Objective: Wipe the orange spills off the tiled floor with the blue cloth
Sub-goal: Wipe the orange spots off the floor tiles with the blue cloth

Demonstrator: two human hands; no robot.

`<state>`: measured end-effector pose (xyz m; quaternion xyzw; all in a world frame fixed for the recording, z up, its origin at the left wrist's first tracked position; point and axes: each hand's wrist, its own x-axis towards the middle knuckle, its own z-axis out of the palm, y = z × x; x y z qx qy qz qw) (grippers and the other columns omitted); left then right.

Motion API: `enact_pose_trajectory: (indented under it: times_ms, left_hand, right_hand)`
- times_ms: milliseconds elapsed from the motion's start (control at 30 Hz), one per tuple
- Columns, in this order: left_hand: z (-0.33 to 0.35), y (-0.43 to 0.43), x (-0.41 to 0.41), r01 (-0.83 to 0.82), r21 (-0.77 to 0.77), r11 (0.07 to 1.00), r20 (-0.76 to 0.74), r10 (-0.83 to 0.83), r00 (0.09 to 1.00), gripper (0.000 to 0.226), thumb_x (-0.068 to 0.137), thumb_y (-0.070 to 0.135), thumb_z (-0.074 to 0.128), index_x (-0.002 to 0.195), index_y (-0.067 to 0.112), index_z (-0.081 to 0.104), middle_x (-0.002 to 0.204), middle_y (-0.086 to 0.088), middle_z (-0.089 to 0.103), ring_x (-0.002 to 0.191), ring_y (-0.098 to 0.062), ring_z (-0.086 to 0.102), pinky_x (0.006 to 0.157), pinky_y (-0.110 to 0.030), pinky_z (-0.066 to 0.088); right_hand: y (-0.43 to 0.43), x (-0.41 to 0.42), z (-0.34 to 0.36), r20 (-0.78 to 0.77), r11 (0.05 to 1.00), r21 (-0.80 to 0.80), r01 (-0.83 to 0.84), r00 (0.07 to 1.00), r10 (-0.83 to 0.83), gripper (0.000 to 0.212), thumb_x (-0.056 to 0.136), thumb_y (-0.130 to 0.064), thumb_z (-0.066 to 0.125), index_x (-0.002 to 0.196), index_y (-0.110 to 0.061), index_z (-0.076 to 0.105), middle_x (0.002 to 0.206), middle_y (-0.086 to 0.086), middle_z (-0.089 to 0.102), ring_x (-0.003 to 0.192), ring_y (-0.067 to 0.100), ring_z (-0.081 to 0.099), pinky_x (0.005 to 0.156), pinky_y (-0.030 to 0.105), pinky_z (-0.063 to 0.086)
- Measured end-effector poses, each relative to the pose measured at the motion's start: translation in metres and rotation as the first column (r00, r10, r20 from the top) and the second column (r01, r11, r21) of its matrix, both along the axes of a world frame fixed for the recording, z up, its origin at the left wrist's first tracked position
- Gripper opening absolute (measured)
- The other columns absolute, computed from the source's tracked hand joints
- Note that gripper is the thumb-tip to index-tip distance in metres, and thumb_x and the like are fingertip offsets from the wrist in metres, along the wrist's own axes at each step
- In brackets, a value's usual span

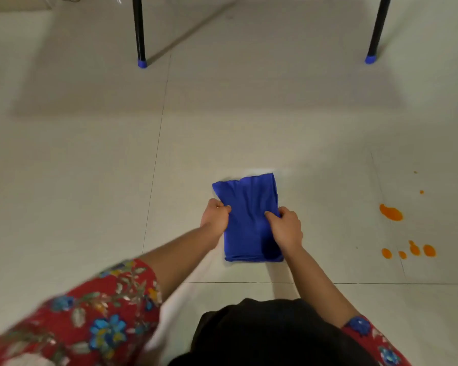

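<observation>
Head view: blue cloth (249, 217) lies folded into a rough rectangle on the tiled floor (90, 167), directly in front of the person; left hand (215, 217) grips its left edge, fingers (224, 207) curled and pinching a fold of fabric; right hand (286, 227) does the same at the right edge, fingers (271, 214) bunched on the cloth; both hands press it down onto the tile.

Orange spills (391, 212) sit well apart to the right of the cloth, near a grout line; one larger blot; a cluster of smaller drops (414, 250) nearer the person; two tiny specks farther away; all look wet and untouched; no smear visible.

Judgement: wiping of these marks not yet done; cloth seems readied, folded as a pad; floor under and around the cloth shows no orange; what remains is the whole visible spill patch on the right.

Two black legs with blue feet (142, 63) stand at the far side, clear of the work.
</observation>
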<state>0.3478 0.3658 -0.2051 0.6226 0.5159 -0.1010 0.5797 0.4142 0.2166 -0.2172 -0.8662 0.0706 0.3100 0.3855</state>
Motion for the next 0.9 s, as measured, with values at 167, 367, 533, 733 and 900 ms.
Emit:
enact_pose_trajectory:
  times_ms: [167,367,533,733,900]
  left_hand:
    - [0.060,0.045,0.008,0.104,-0.067,0.992,0.233,-0.086,0.969,0.010,0.093,0.008,0.050,0.101,0.013,0.048,0.082,-0.010,0.055,0.080,-0.028,0.055,0.077,-0.031,0.049]
    - [0.087,0.054,0.017,0.563,0.216,0.798,0.137,-0.595,0.792,0.049,0.075,0.007,0.072,0.119,0.024,0.058,0.109,0.003,0.059,0.100,-0.016,0.057,0.079,-0.021,0.048]
    - [0.070,0.039,0.030,0.742,0.520,0.423,-0.005,-0.868,0.497,0.018,0.087,0.013,0.059,0.100,0.020,0.069,0.114,0.004,0.044,0.104,-0.015,0.045,0.077,-0.019,0.034]
    - [0.070,0.029,0.035,0.780,0.407,0.475,0.230,-0.880,0.416,0.014,0.091,0.011,0.052,0.095,0.016,0.064,0.094,0.000,0.064,0.092,-0.025,0.058,0.080,-0.036,0.044]
    - [0.080,0.010,0.031,0.822,0.292,0.488,0.346,-0.856,0.385,0.018,0.090,0.008,0.052,0.094,0.020,0.064,0.092,0.004,0.067,0.084,-0.026,0.063,0.082,-0.038,0.049]
  right_hand:
    - [-0.020,0.009,0.042,-0.319,0.717,0.563,0.412,0.908,-0.271,0.026,0.090,0.000,0.058,0.111,-0.014,0.053,0.097,0.002,0.068,0.085,0.014,0.066,0.074,0.029,0.051]
    - [-0.023,0.003,0.068,0.169,0.952,0.272,-0.142,0.981,0.098,0.071,0.077,0.001,0.066,0.138,-0.029,0.046,0.116,-0.001,0.061,0.104,0.016,0.059,0.087,0.026,0.047]
    - [-0.040,-0.008,0.068,0.283,0.840,-0.413,-0.352,0.827,0.486,0.027,0.083,-0.029,0.065,0.110,-0.024,0.065,0.113,0.001,0.049,0.102,0.024,0.054,0.072,0.030,0.044]
    - [-0.082,-0.009,0.108,0.090,0.985,0.001,-0.170,0.981,0.169,0.026,0.067,-0.031,0.084,0.078,-0.020,0.063,0.100,-0.003,0.068,0.095,0.020,0.062,0.076,0.030,0.046]
    - [-0.114,-0.029,0.130,-0.121,0.957,0.247,0.155,0.984,-0.128,0.058,0.059,-0.024,0.084,0.109,-0.019,0.056,0.104,0.005,0.071,0.094,0.025,0.070,0.074,0.035,0.055]
